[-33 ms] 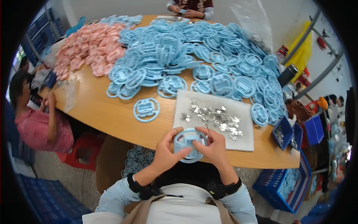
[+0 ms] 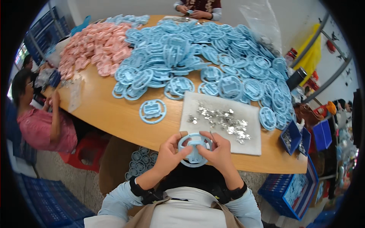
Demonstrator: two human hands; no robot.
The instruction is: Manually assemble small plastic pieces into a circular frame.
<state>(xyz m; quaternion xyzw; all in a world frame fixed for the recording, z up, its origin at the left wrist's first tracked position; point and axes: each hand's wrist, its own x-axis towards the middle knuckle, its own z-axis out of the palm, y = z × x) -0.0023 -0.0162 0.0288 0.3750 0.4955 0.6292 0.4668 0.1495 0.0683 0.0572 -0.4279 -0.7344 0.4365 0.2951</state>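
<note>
I hold a light blue round plastic ring part (image 2: 195, 150) over the near edge of the wooden table (image 2: 102, 108). My left hand (image 2: 171, 155) grips its left side and my right hand (image 2: 218, 152) grips its right side, thumbs pressing on the middle piece. Just beyond lies a grey mat (image 2: 249, 142) strewn with several small shiny metal clips (image 2: 220, 119). One single blue ring part (image 2: 153, 111) lies apart on the table to the left of the mat.
A big heap of blue ring parts (image 2: 197, 57) covers the table's middle and right; pink parts (image 2: 95, 45) are piled far left. A seated person in pink (image 2: 42, 125) is at left, another person's hands (image 2: 194, 9) opposite. Blue crates (image 2: 289, 190) stand at right, a bin of blue parts (image 2: 138, 163) under the table.
</note>
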